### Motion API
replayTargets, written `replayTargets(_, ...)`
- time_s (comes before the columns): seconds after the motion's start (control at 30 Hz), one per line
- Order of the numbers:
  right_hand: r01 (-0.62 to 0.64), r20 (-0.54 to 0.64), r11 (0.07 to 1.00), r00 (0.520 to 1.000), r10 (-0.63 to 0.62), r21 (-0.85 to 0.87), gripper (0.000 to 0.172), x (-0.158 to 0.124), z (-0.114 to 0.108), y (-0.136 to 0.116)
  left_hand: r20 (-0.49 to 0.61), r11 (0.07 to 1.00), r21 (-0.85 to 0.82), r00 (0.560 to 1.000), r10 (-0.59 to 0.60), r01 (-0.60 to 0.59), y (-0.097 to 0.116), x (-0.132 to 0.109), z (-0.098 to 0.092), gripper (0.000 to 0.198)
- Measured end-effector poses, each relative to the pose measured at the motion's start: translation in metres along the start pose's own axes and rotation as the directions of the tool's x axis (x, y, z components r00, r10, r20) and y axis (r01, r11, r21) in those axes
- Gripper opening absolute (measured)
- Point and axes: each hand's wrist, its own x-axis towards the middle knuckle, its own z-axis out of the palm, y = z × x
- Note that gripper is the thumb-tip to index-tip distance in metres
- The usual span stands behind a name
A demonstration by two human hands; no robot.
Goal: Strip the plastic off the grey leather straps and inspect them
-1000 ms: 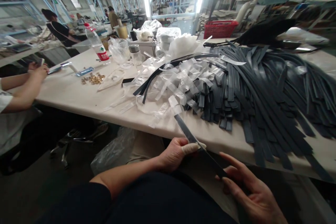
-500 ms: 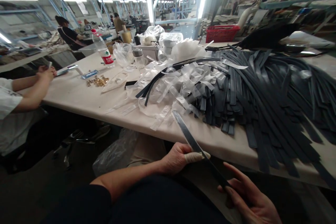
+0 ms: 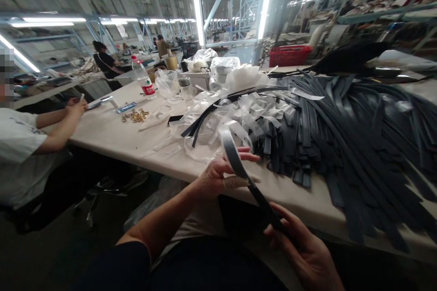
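Observation:
A dark strap (image 3: 235,160) slants across the space between my hands at the table's front edge, its far end curved up and pale with glare. My left hand (image 3: 218,177) supports the strap's upper part, thumb in front and fingers stretched out behind it; a pale covering wraps the thumb. Lower down, my right hand (image 3: 303,248) grips the strap's near end between thumb and fingers. Just beyond lies a heap of crumpled translucent white strips (image 3: 252,109). To its right, a large pile of dark straps (image 3: 344,145) hangs partly over the table edge.
The cloth-covered table (image 3: 160,154) carries a bottle with a red label (image 3: 145,79), a jar (image 3: 185,88) and small gold metal pieces (image 3: 138,116). A red basket (image 3: 288,56) stands behind. At left, a co-worker's hands (image 3: 77,103) hold something small.
My left hand has risen with the strap and its fingers have spread out behind it. My right hand has moved a little left and up, closing around the strap. The view has shifted slightly.

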Motion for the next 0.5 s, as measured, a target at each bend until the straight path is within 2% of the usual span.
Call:
replayTargets(0.1, 0.017, 0.092, 1.0, 0.996, -0.015, -0.023, 0.028, 0.006, 0.005, 0.011, -0.057, 0.983, 0.137, 0.99, 0.127, -0.118, 0.0, 0.009, -0.026, 0.016)
replayTargets(0.17, 0.04, 0.164, 0.999, 0.986, -0.033, -0.035, 0.028, 0.011, 0.009, 0.016, -0.114, 0.98, 0.12, 0.979, 0.171, -0.157, -0.007, 0.01, -0.034, 0.015)
replayTargets(0.2, 0.038, 0.181, 0.999, 0.983, -0.032, -0.028, 0.03, 0.013, 0.011, 0.018, -0.156, 0.987, 0.074, 0.976, 0.152, -0.142, -0.013, 0.01, -0.035, 0.015)
replayTargets(0.27, 0.002, 0.173, 1.0, 0.985, -0.002, 0.001, 0.035, 0.015, 0.017, 0.019, -0.259, 0.998, -0.066, 0.966, -0.001, -0.016, -0.026, 0.008, -0.032, 0.016)
replayTargets(0.3, -0.026, 0.16, 1.0, 0.987, 0.024, 0.012, 0.038, 0.016, 0.019, 0.019, -0.316, 0.986, -0.15, 0.942, -0.115, 0.07, -0.032, 0.005, -0.029, 0.017)
replayTargets(0.4, -0.084, 0.169, 0.996, 0.982, 0.084, -0.003, 0.043, 0.018, 0.021, 0.017, -0.444, 0.899, -0.37, 0.805, -0.392, 0.234, -0.046, -0.005, -0.019, 0.028)
replayTargets(0.43, -0.095, 0.177, 0.995, 0.979, 0.097, -0.022, 0.043, 0.018, 0.02, 0.017, -0.463, 0.874, -0.416, 0.769, -0.441, 0.251, -0.049, -0.01, -0.017, 0.033)
replayTargets(0.5, -0.101, 0.182, 0.992, 0.977, 0.113, -0.074, 0.045, 0.018, 0.017, 0.018, -0.463, 0.833, -0.481, 0.727, -0.507, 0.274, -0.051, -0.019, -0.014, 0.038)
